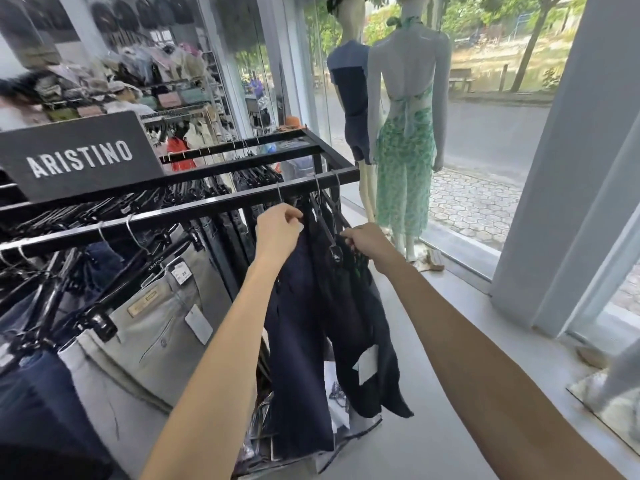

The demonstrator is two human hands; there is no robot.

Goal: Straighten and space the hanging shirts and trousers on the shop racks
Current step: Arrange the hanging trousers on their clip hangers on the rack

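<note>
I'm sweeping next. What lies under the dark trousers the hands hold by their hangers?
Loose papers and clear wrapping lie on the floor under the dark trousers. The trousers cover most of the heap, so its extent is hidden.

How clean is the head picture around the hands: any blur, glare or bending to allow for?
Head view: the left hand and right hand, each pinching a hanger, are sharp; the cap shelves at far left are blurred. Head view: daylight through the shop window is strong, so the black trousers show little detail. Head view: the wide angle slants the window pillar at the right edge.
</note>
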